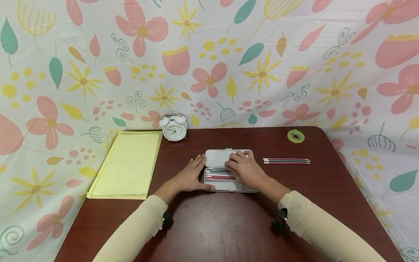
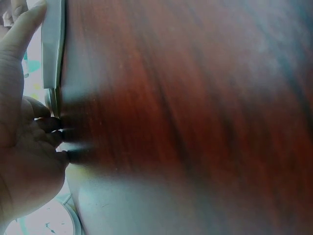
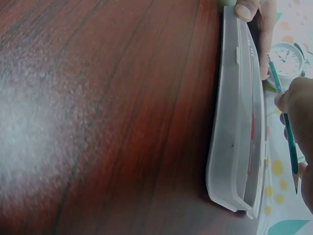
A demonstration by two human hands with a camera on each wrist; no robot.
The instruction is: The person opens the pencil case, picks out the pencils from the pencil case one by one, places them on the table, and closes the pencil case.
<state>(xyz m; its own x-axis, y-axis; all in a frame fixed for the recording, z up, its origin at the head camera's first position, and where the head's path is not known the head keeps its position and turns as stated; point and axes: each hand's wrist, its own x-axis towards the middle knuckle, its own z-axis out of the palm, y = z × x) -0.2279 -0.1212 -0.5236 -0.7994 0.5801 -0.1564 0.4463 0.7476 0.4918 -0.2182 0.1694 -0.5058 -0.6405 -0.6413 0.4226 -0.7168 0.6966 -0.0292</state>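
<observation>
A white pencil case (image 1: pixel 226 186) lies on the table with its lid (image 1: pixel 216 158) folded back on the far side. Several pencils (image 1: pixel 217 177) in teal, white and red lie inside it. My left hand (image 1: pixel 190 177) rests at the case's left end, thumb on the near corner and fingers stretched toward the lid. Over the right part of the case, my right hand (image 1: pixel 247 170) pinches a green pencil (image 3: pixel 288 129), clearest in the right wrist view, with its sharpened tip projecting past the hand. The left wrist view shows the left thumb (image 2: pixel 30 22) against the case's side.
Three pencils (image 1: pixel 286 161) lie side by side to the right of the case. Behind them is a roll of green tape (image 1: pixel 296 136). A white alarm clock (image 1: pixel 174 131) stands at the back, beside a yellow zip pouch (image 1: pixel 124 165) at the left. A flowered cloth borders the table.
</observation>
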